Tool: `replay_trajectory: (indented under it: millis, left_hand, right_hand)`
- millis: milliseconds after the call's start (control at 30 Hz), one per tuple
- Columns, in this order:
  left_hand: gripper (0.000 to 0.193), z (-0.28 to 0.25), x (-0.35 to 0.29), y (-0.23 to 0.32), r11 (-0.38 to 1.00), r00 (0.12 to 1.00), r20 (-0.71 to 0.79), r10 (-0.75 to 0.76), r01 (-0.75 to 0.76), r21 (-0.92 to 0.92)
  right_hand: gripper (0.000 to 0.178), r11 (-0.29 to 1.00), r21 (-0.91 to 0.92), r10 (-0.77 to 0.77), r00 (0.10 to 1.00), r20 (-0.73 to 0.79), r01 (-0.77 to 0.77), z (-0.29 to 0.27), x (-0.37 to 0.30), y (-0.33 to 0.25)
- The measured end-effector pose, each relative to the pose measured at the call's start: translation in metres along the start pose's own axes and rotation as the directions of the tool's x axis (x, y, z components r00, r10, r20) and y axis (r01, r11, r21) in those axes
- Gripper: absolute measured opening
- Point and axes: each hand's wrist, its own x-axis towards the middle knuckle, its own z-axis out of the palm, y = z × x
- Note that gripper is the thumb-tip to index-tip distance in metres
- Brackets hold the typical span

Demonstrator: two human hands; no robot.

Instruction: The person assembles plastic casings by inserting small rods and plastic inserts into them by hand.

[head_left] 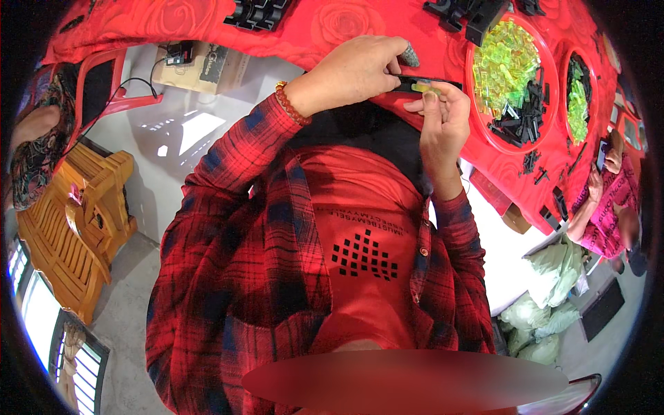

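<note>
My left hand (356, 72), with a red bead bracelet at the wrist, is closed around a slim black plastic part (409, 84) at the table's near edge. A grey patterned cover (410, 55) shows on one of its fingertips. Facing it, my right hand (446, 117) pinches a small translucent yellow-green plastic piece (420, 88) between thumb and fingers, right beside the black part. My fingers hide much of the black part, and I cannot tell whether the two pieces touch.
Right of my hands, a round red tray (551, 114) holds yellow-green and black pieces. Beyond it stands a second tray (588, 104). Black moulded parts (470, 17) lie at the back. Another person's arm (586, 206) rests at the table's right. A wooden chair (76, 207) stands left.
</note>
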Motion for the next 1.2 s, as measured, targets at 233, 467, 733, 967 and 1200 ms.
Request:
replay_trajectory:
  millis: [233, 467, 733, 967, 1200]
  left_hand:
    - [0.026, -0.014, -0.01, -0.004, 0.983, 0.992, 0.118, -0.047, 0.067, -0.17]
    - [0.02, 0.019, -0.036, 0.035, 0.988, 0.981, -0.19, -0.027, 0.056, 0.147]
    - [0.027, 0.022, -0.05, 0.03, 0.997, 0.983, -0.177, -0.057, 0.065, 0.041]
    - [0.043, -0.004, -0.016, 0.035, 0.737, 0.902, 0.048, 0.429, -0.38, 0.559]
    - [0.029, -0.011, 0.005, 0.021, 0.473, 0.809, 0.291, 0.51, -0.547, 0.691]
  right_hand:
    - [0.02, 0.977, 0.196, 0.068, 0.996, 0.056, -0.078, -0.006, 0.009, -0.011]
    - [0.02, 0.924, 0.383, -0.012, 0.998, 0.068, -0.016, -0.003, 0.025, 0.004]
    - [0.019, 0.814, 0.578, 0.041, 0.998, 0.038, -0.055, -0.015, 0.025, 0.002]
    - [0.019, 0.87, 0.492, 0.022, 0.995, -0.096, 0.029, -0.037, 0.003, -0.016]
    - [0.017, 0.948, 0.318, 0.057, 0.983, -0.175, 0.002, -0.047, -0.02, -0.04]
